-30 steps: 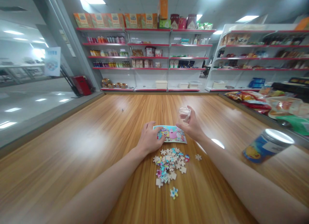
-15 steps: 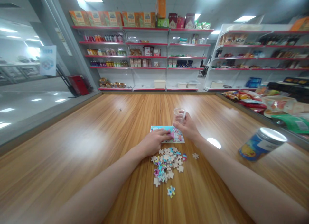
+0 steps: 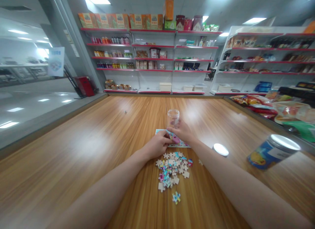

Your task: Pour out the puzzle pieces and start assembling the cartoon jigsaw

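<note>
My right hand (image 3: 183,130) is wrapped round a clear jar (image 3: 173,114), held upright over the far part of a colourful picture card (image 3: 161,131). At the card's near left side, my left hand (image 3: 158,144) has its fingers curled together; what they pinch, if anything, is hidden. Both hands cover much of the card. Just nearer to me lies a pile of jigsaw pieces (image 3: 172,166), many with their plain side up. One patterned piece (image 3: 176,197) sits apart in front of the pile, and another loose piece (image 3: 201,162) is partly behind my right forearm.
A round white lid (image 3: 220,149) lies by my right forearm. Farther right stands a blue can (image 3: 272,152) with a silvery top. Bagged snacks (image 3: 261,105) line the table's right edge. A tiny object (image 3: 125,111) rests far left on the wooden table (image 3: 98,130); stocked shelves rise behind.
My right hand has brought the jar left and a little nearer the left hand. My left fingers, flat on the card before, are now curled. The view has shifted slightly.
</note>
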Tool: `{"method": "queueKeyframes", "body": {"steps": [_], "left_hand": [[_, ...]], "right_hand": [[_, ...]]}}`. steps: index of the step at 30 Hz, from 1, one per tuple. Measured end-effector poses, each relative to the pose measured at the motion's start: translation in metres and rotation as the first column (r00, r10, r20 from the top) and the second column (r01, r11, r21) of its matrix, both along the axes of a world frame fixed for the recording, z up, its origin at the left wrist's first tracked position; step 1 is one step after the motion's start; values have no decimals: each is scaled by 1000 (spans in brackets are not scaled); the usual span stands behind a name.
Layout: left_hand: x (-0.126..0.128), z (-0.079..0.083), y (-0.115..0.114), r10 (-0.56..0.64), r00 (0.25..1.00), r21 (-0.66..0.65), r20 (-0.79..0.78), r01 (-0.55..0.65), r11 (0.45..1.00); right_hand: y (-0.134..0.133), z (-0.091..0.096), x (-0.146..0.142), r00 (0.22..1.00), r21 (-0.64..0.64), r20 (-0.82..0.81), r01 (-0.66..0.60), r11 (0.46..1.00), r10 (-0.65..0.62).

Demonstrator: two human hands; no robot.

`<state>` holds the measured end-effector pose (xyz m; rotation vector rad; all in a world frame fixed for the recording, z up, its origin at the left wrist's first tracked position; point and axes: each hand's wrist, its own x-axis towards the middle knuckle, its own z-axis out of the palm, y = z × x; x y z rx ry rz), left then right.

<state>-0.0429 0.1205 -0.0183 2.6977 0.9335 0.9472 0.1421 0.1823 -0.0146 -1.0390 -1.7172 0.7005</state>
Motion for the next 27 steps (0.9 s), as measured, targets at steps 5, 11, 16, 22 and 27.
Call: {"method": "queueKeyframes", "body": {"steps": [5, 11, 16, 22, 27], "left_hand": [[-2, -2, 1, 34, 998, 9, 46, -35, 999], [-1, -2, 2, 34, 998, -3, 57, -34, 999], [-2, -4, 2, 42, 997, -16, 60, -42, 999], [-1, -4, 3, 46, 997, -35, 61, -44, 998], [-2, -5, 4, 49, 997, -30, 58, -47, 998]], "right_hand": [[-2, -4, -2, 999, 5, 13, -34, 999, 33], [-14, 13, 4, 987, 10, 159, 2, 1000, -4], [-34, 47, 49, 864, -10, 481, 173, 985, -147], [-77, 63, 121, 535, -99, 827, 437, 894, -170], [-101, 60, 131, 459, -120, 884, 401, 908, -86]]}}
